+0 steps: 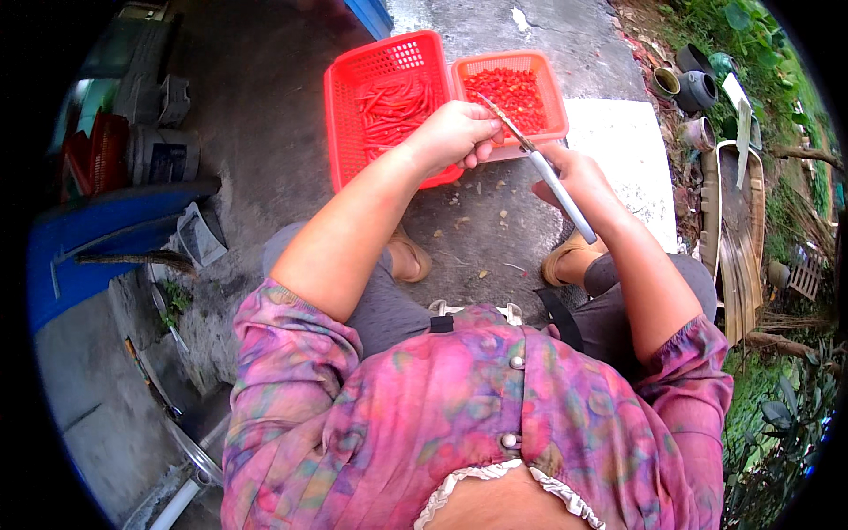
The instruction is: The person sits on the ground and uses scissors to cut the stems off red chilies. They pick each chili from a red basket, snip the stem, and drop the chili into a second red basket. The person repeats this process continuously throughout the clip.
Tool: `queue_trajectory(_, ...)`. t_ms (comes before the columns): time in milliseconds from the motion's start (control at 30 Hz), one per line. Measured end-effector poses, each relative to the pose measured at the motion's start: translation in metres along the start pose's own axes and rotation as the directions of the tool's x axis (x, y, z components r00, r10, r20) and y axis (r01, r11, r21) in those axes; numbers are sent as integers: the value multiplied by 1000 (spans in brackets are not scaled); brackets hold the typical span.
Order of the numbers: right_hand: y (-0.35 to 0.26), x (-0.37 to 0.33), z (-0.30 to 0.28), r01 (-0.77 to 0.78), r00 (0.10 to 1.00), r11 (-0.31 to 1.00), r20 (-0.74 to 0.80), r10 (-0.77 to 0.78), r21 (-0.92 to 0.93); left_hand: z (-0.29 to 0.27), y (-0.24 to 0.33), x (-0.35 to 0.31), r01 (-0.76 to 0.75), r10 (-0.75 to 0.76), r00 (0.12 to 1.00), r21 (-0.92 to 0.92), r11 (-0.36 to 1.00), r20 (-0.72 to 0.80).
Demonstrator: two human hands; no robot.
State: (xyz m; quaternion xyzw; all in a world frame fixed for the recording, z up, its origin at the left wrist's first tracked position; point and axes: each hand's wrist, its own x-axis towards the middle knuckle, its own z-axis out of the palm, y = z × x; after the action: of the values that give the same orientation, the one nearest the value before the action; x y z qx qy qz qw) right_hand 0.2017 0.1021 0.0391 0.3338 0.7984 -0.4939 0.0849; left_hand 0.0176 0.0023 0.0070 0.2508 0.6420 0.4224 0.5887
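My right hand (579, 181) grips a pair of scissors (563, 200) with pale grey handles, its narrow blades pointing up and left over the smaller basket. Close against the blades is my left hand (461, 134), fingers pinched together; whatever is between them is hidden. Long whole red chilies (389, 110) lie in the larger red plastic basket (338, 132), partly behind my left hand and wrist. Short pieces of cut red chili (512, 93) fill much of the smaller orange-red basket (554, 84), just beyond both hands.
A white board (618, 159) lies right of the smaller basket. Small scraps dot the concrete floor (473, 230) between my feet. Pots (698, 88) and plants line the right side. At left are a blue panel (106, 238), a white bucket (166, 155) and a dustpan (200, 234).
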Motion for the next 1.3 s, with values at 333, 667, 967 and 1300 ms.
queue_trajectory(333, 21, 9, 4, -18, 1000, 978, 6, 17, 209, 3, -12, 6, -60, 61, 996, 16, 998, -71)
queue_trajectory(667, 7, 3, 5, -120, 988, 963, 127, 91, 241, 1, -9, 3, -84, 87, 995, 55, 995, -52)
queue_trajectory(967, 19, 11, 2, -132, 990, 917, 1, 142, 377, -55, -25, 30, -175, 325, 884, 406, 897, -337)
queue_trajectory(1300, 13, 3, -1, -114, 993, 935, 10, 118, 337, -165, -111, 42, 360, 295, 796, 806, 470, -528)
